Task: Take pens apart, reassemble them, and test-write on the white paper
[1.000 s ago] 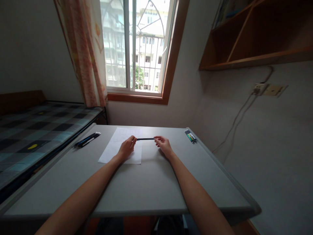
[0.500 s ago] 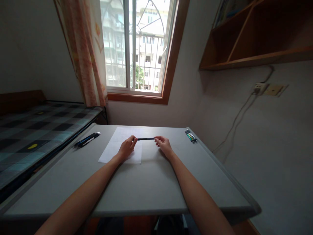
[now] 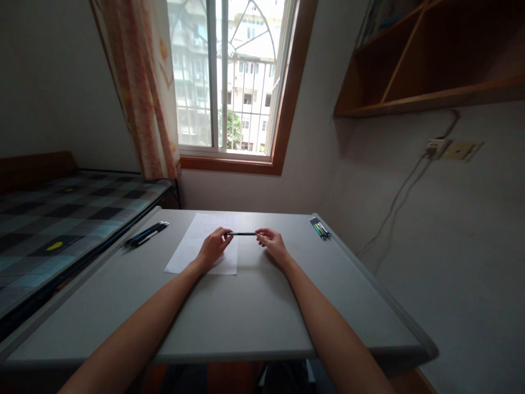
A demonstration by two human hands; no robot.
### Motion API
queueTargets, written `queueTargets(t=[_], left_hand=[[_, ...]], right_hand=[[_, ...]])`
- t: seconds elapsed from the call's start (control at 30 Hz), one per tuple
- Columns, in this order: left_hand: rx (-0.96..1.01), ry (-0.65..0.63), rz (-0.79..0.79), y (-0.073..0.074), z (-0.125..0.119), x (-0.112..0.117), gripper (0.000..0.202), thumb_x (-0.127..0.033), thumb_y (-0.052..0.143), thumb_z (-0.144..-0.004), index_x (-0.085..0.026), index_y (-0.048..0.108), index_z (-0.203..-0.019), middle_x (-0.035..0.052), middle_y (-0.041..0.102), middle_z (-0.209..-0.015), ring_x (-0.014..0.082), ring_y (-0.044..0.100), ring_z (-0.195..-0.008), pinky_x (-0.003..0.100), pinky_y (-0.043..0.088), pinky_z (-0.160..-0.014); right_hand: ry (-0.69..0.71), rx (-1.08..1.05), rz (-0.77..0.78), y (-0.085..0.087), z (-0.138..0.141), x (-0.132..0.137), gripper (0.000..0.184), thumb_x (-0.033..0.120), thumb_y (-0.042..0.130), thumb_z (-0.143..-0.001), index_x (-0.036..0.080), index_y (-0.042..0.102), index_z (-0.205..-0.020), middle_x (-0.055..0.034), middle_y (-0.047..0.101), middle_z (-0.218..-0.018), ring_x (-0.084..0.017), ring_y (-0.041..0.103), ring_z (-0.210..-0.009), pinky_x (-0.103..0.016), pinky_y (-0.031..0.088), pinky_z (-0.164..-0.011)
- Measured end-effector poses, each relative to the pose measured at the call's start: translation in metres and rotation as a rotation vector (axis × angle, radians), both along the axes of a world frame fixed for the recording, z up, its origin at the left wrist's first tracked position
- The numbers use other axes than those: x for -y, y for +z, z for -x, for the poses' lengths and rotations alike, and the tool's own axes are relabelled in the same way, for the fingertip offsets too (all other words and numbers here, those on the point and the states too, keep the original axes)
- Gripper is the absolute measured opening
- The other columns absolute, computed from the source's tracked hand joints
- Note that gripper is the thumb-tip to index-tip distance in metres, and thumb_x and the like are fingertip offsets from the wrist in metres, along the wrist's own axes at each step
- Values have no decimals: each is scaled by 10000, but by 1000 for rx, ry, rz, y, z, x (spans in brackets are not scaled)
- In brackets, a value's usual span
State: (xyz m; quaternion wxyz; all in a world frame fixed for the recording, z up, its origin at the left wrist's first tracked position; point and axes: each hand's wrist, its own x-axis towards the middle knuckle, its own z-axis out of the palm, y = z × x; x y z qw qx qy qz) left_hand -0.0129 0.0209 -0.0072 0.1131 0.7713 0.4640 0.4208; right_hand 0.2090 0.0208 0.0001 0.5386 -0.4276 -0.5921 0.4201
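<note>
A dark pen [image 3: 241, 234] is held level between both hands, just above the grey table [image 3: 246, 306]. My left hand [image 3: 213, 247] pinches its left end over the right edge of a white sheet of paper [image 3: 192, 249]. My right hand [image 3: 271, 244] pinches the right end, fingers curled. Both forearms reach in from the near edge of the table.
Several dark pens [image 3: 146, 233] lie at the table's left edge and a few pens [image 3: 319, 227] at its far right corner. A bed with a checked cover [image 3: 61, 213] stands to the left. Behind are a window [image 3: 227, 76] with a curtain [image 3: 141, 87], a wooden shelf [image 3: 426, 60], and a socket with cables [image 3: 435, 149].
The hands have drawn a little closer together along the pen, so less of it shows between them. Everything else stays in place.
</note>
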Motion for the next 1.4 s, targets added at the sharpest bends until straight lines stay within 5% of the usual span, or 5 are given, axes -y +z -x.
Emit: queueTargets(t=[0.37, 0.63, 1.07, 1.4], left_hand=[[-46, -10, 32, 0, 1, 1, 256, -405, 386, -850, -209, 548, -872, 0, 545, -817, 92, 524, -564, 230, 426, -585], [-41, -26, 45, 1, 0, 3, 245, -397, 393, -848, -209, 546, -888, 2, 548, -821, 93, 517, -564, 235, 428, -588], [-20, -2, 33, 1, -2, 2, 238, -401, 418, -829, -200, 547, -833, -2, 548, -789, 90, 486, -549, 229, 414, -561], [-24, 1, 48, 2, -1, 3, 245, -407, 412, -831, -198, 538, -827, 0, 551, -775, 97, 484, -549, 238, 412, -564]], right_hand=[[32, 5, 16, 3, 0, 3, 384, 441, 612, -653, 172, 606, -927, -11, 611, -649, -103, 534, -527, -231, 397, -503], [-20, -2, 35, -1, 1, -1, 332, 452, 627, -632, 151, 602, -770, -15, 604, -611, -96, 511, -488, -230, 378, -481], [7, 2, 10, -1, -1, 1, 427, 412, 623, -651, 179, 572, -1005, -1, 611, -658, -102, 533, -531, -231, 403, -511], [-14, -5, 22, -2, 0, -1, 305, 407, 631, -619, 162, 632, -800, -15, 612, -620, -99, 525, -498, -224, 389, -474]])
